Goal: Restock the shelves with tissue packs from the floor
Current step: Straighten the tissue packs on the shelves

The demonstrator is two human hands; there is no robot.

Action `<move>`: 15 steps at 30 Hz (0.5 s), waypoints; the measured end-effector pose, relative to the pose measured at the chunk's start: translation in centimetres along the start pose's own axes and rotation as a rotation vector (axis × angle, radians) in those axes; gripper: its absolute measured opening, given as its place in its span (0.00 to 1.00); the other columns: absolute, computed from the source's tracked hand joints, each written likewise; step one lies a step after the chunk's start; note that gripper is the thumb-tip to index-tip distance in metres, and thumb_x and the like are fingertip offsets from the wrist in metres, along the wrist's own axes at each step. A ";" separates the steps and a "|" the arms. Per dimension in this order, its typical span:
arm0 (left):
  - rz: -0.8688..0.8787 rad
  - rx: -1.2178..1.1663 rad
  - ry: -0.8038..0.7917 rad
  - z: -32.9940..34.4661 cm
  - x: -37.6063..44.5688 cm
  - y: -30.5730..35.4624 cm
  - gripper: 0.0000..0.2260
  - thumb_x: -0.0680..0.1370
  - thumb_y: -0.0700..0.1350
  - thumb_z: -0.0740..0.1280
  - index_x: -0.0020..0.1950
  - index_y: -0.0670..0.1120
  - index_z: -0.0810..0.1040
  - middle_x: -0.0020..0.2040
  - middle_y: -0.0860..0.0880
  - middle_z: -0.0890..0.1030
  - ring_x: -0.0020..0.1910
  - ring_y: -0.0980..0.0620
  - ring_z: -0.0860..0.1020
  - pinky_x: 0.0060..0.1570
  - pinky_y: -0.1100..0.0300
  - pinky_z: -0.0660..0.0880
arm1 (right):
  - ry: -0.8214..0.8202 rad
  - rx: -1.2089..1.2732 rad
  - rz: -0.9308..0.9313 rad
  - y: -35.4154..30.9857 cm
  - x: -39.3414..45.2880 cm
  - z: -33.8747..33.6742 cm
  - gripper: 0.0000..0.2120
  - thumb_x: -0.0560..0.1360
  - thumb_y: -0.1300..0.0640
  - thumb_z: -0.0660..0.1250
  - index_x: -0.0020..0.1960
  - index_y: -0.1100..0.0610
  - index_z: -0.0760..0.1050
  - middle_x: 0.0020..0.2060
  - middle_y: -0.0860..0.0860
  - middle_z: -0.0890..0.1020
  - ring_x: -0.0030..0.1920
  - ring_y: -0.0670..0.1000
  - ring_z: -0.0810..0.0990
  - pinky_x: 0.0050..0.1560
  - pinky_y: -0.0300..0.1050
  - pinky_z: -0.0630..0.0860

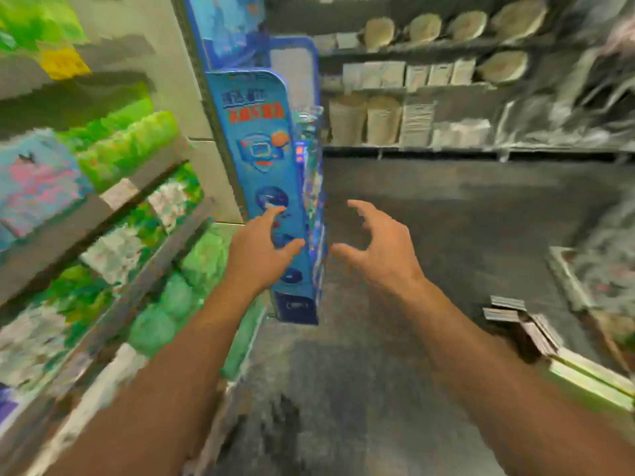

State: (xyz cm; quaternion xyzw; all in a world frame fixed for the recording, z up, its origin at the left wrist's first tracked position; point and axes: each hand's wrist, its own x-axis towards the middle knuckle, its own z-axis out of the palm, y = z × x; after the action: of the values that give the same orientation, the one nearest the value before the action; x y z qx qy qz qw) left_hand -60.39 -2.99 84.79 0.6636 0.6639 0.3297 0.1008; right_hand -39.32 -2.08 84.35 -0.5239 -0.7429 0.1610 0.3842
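Restocking stock: green and white tissue packs point(151, 324) sat on the slanted shelves point(113, 324) at the left, lower than both hands and well to their left; none was in either hand, and heavy blur hid any finer detail of the packs.
Left hand: the left hand point(256, 250) was held out in front of the blue display stand point(264, 187), fingers spread and slightly bent, holding nothing; whether its fingertips touched the stand could not be told.
Right hand: the right hand point(381, 249) hung in the air over the grey floor point(429, 214), fingers spread and curved like a claw, thumb pointing toward the left hand, holding nothing.
Gap between hands: the two hands were apart, palms partly facing each other, with the stand's right edge behind the gap.
Far shelves: pale bags and round flat goods point(429, 27) stood on dark racks at the back.
Right floor: an open carton point(536, 331) lay at the lower right, away from both hands.
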 end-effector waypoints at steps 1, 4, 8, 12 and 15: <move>0.040 -0.024 -0.054 3.2 -0.3 2.7 0.30 0.68 0.58 0.74 0.67 0.51 0.74 0.57 0.46 0.82 0.52 0.44 0.80 0.56 0.48 0.76 | 0.028 -0.008 0.068 3.0 -1.8 -2.5 0.35 0.66 0.50 0.77 0.70 0.54 0.71 0.62 0.52 0.79 0.60 0.53 0.78 0.61 0.45 0.70; 0.165 -0.076 -0.237 12.4 -1.7 12.1 0.30 0.68 0.59 0.74 0.67 0.48 0.75 0.58 0.45 0.81 0.54 0.45 0.80 0.57 0.50 0.75 | 0.120 -0.044 0.268 11.5 -7.6 -10.0 0.35 0.66 0.47 0.76 0.70 0.52 0.70 0.63 0.51 0.78 0.62 0.53 0.77 0.62 0.45 0.69; 0.278 -0.102 -0.454 25.0 -5.0 24.2 0.27 0.71 0.54 0.75 0.67 0.48 0.74 0.58 0.46 0.81 0.52 0.44 0.79 0.56 0.54 0.73 | 0.216 -0.049 0.548 22.6 -16.2 -19.6 0.35 0.67 0.44 0.76 0.70 0.50 0.70 0.57 0.53 0.81 0.58 0.53 0.79 0.57 0.48 0.74; 0.315 -0.125 -0.693 36.2 -9.9 35.4 0.25 0.72 0.53 0.74 0.68 0.50 0.74 0.60 0.48 0.81 0.55 0.47 0.79 0.55 0.59 0.70 | 0.308 -0.053 0.769 31.9 -24.7 -28.9 0.28 0.65 0.42 0.75 0.63 0.48 0.75 0.49 0.47 0.83 0.51 0.49 0.81 0.51 0.43 0.75; 0.333 -0.175 -0.846 43.6 -13.6 42.9 0.25 0.71 0.52 0.75 0.67 0.52 0.75 0.59 0.49 0.81 0.54 0.49 0.80 0.54 0.59 0.72 | 0.386 -0.068 0.953 37.6 -30.3 -35.2 0.29 0.66 0.49 0.77 0.65 0.47 0.74 0.52 0.51 0.83 0.52 0.53 0.81 0.52 0.49 0.77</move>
State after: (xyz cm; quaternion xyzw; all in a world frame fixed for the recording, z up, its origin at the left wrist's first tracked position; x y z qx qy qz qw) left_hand 0.84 -6.80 72.00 0.8264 0.4185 0.0966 0.3641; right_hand 16.11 -20.13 71.01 -0.8367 -0.3422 0.1944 0.3809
